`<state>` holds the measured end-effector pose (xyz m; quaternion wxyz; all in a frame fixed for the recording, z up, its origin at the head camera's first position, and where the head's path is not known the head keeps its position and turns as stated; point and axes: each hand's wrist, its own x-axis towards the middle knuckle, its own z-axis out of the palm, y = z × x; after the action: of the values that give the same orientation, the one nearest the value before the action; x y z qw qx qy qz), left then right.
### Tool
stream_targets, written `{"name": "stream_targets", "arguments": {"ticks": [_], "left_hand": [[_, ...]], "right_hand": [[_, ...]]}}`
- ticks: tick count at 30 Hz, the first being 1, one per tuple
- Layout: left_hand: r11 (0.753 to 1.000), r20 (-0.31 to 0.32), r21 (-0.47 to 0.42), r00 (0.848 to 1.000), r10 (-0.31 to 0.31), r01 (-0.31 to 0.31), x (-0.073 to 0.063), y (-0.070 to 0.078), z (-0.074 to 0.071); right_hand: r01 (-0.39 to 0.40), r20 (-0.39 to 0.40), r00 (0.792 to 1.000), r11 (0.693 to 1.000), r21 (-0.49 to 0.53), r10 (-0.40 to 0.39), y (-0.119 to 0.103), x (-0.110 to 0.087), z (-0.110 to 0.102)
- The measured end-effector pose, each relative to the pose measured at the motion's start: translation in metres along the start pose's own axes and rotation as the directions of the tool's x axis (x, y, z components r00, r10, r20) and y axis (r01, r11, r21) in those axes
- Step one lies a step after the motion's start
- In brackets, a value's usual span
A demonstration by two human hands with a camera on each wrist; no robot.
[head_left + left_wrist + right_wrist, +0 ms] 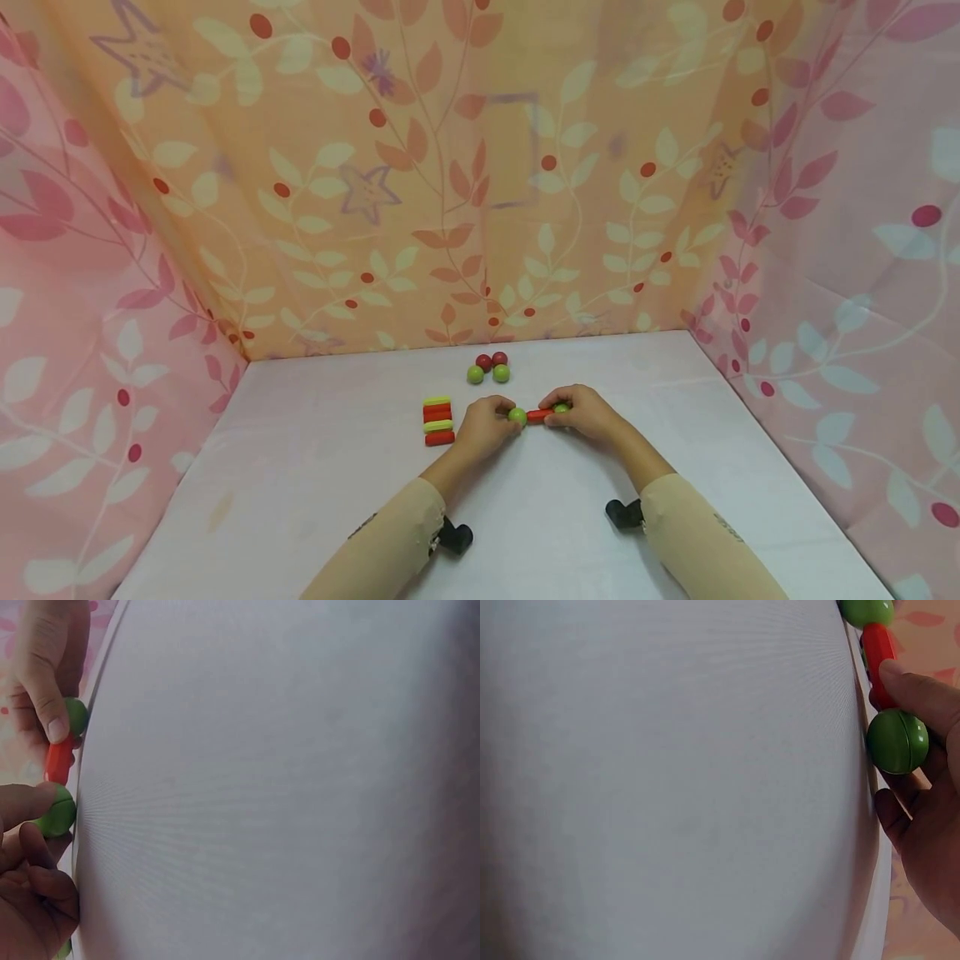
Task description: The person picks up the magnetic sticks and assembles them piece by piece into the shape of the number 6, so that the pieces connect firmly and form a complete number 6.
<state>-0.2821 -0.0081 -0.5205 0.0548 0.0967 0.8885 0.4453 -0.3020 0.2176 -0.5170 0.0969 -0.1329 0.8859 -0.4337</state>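
Note:
Above the middle of the white table, my left hand (483,429) pinches a green ball (517,416) between thumb and fingers. To its right, my right hand (590,414) pinches a short red stick (537,416). Another green ball (898,741) is at the right end of that stick, beside the right palm in the right wrist view. The stick's left end meets the ball in my left hand, so ball, stick and ball lie in one line. In the left wrist view, fingers partly cover the left green ball (60,817).
Left of my left hand lies a row of several red and yellow-green sticks (438,413). Farther back, two red balls (483,362) sit behind two green balls (476,374). Patterned cloth (480,208) walls the table (315,500) at the back and sides.

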Motion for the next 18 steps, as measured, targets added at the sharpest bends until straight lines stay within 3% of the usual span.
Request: {"name": "stream_targets", "arguments": {"ticks": [18], "left_hand": [[1.000,0.002,0.002,1.000,-0.001,0.001,-0.0060,0.0031,-0.0090]], "right_hand": [[0.009,-0.003,1.000,1.000,-0.006,-0.009,0.0012,0.0033,0.0031]]}}
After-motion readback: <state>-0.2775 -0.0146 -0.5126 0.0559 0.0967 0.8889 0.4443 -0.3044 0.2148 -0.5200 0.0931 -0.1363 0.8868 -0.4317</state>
